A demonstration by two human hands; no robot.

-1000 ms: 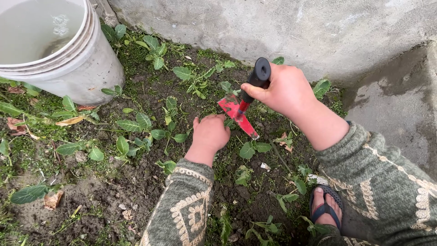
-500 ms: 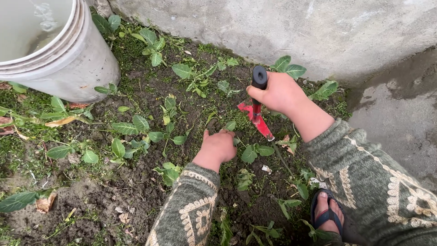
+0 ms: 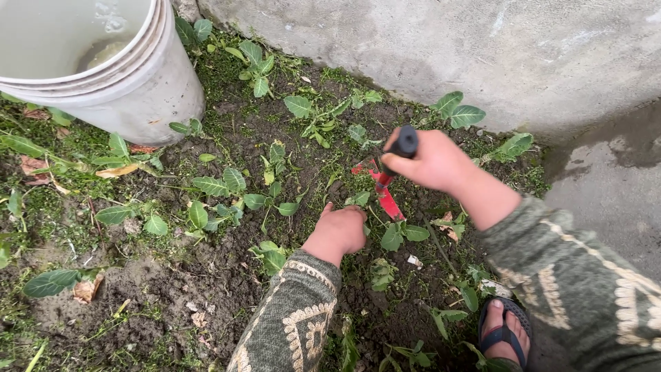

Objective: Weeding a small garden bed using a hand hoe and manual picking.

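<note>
Here the right hand clenches the black handle of the red hand hoe, blade down in the soil between seedlings; the left hand closes on greenery beside it. Best to chop shallow, clear of the seedling. Since half a second ago, the hoe has dropped lower.

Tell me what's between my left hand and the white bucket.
In the head view, dark soil with small leafy seedlings lies between the left hand and white bucket.

I saw dark soil strewn with small leafy seedlings and dry leaves; a white bucket stood on it.
</note>
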